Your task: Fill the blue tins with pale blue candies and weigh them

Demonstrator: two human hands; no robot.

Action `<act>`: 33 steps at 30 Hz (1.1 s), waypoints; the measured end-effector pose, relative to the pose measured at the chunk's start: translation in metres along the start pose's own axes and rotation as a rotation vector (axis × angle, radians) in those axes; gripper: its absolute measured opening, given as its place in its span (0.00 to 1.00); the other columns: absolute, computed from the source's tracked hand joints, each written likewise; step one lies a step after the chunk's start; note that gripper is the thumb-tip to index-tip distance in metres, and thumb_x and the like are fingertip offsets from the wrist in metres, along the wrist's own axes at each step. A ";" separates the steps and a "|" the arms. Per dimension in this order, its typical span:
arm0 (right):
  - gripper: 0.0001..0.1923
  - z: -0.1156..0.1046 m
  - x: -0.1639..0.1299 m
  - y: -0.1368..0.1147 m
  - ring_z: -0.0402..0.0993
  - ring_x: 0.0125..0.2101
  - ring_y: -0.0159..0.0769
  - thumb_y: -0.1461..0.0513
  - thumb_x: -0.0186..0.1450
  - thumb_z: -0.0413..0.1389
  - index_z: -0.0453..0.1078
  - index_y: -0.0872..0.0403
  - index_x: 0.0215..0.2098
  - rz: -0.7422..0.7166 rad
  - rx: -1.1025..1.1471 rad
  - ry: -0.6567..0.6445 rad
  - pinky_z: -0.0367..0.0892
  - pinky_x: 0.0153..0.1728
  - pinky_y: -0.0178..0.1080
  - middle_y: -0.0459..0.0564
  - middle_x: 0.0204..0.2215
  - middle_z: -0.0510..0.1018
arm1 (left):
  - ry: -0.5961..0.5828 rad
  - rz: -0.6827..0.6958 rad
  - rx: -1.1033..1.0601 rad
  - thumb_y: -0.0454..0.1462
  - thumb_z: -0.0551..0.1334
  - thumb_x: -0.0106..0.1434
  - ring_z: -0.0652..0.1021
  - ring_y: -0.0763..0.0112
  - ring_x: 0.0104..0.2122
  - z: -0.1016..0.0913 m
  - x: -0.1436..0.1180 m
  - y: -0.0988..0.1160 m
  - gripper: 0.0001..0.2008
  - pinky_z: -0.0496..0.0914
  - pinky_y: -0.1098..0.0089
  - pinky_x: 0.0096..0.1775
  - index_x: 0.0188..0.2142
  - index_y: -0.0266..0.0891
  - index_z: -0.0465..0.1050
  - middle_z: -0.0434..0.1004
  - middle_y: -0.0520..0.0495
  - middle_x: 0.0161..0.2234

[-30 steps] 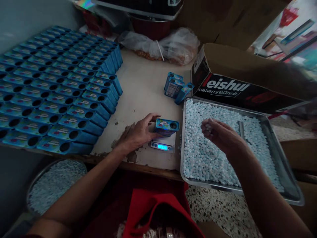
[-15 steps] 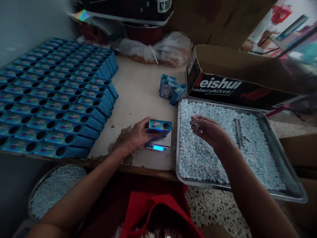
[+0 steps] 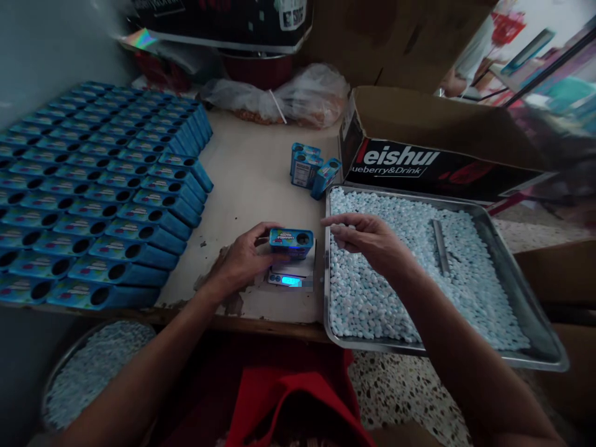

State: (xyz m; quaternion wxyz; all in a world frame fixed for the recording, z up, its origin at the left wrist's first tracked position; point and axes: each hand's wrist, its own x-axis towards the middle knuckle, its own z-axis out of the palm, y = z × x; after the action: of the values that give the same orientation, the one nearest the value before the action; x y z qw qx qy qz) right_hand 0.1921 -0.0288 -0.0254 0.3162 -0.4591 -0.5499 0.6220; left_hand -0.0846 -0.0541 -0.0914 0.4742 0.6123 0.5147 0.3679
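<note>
A blue candy tin (image 3: 289,243) with a round dark hole in its top stands upright on a small digital scale (image 3: 302,268) with a lit blue display. My left hand (image 3: 244,254) is closed around the tin's left side. Over the left rim of a metal tray (image 3: 328,292) I hold my right hand (image 3: 361,234), fingertips pointing at the tin, thumb and fingers pinched together on a few small candies mostly hidden by the fingers. Pale blue and white candies (image 3: 372,292) fill the tray, and a flat metal strip (image 3: 440,247) lies on them.
Rows of blue tins (image 3: 107,205) cover the table's left side. Three more tins (image 3: 307,169) stand near an open cardboard box (image 3: 405,162). Behind lies a clear plastic bag (image 3: 316,93). A round basin of candies (image 3: 97,372) sits below the table at left.
My right hand has moved left from above the candies to the tray's rim, closer to the tin. My left hand stays on the tin. The view has shifted slightly.
</note>
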 end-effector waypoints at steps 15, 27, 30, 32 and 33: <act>0.14 -0.037 0.042 -0.003 0.50 0.20 0.24 0.54 0.56 0.67 0.79 0.56 0.34 -0.102 0.166 0.269 0.42 0.20 0.33 0.45 0.25 0.70 | -0.275 0.235 0.829 0.39 0.70 0.60 0.81 0.57 0.44 -0.015 0.069 0.078 0.15 0.74 0.63 0.46 0.47 0.43 0.78 0.82 0.46 0.45; 0.22 -0.080 0.149 -0.032 0.80 0.38 0.45 0.55 0.73 0.52 0.71 0.46 0.64 -0.047 -1.637 0.167 0.57 0.34 0.39 0.57 0.39 0.84 | -0.054 0.161 0.803 0.25 0.72 0.56 0.73 0.76 0.40 -0.224 0.224 0.035 0.25 0.67 0.74 0.56 0.53 0.34 0.76 0.81 0.60 0.40; 0.19 -0.077 0.161 -0.039 0.81 0.38 0.46 0.52 0.74 0.51 0.73 0.50 0.57 -0.017 -1.763 0.044 0.55 0.33 0.38 0.59 0.39 0.84 | -0.148 0.018 0.780 0.24 0.71 0.58 0.74 0.79 0.40 -0.238 0.207 0.018 0.23 0.66 0.81 0.51 0.53 0.35 0.75 0.81 0.63 0.39; 0.17 -0.072 0.160 -0.042 0.80 0.37 0.45 0.51 0.75 0.50 0.74 0.50 0.52 -0.060 -1.760 0.035 0.52 0.32 0.38 0.57 0.38 0.84 | -0.163 -0.035 0.715 0.24 0.69 0.59 0.74 0.81 0.43 -0.240 0.195 0.016 0.21 0.65 0.84 0.51 0.52 0.34 0.75 0.82 0.64 0.42; 0.16 -0.067 0.156 -0.043 0.80 0.36 0.44 0.51 0.75 0.50 0.75 0.50 0.49 -0.085 -1.745 0.046 0.51 0.31 0.38 0.56 0.37 0.84 | -0.161 -0.056 0.689 0.24 0.69 0.61 0.74 0.81 0.45 -0.241 0.190 0.016 0.19 0.64 0.84 0.52 0.51 0.33 0.75 0.82 0.64 0.43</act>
State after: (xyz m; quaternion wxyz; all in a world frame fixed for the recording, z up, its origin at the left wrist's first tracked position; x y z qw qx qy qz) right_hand 0.1901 0.1460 -0.0160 -0.1141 -0.5290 -0.8398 -0.0428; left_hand -0.2681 0.1807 -0.0161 0.2887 0.7491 0.5861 0.1099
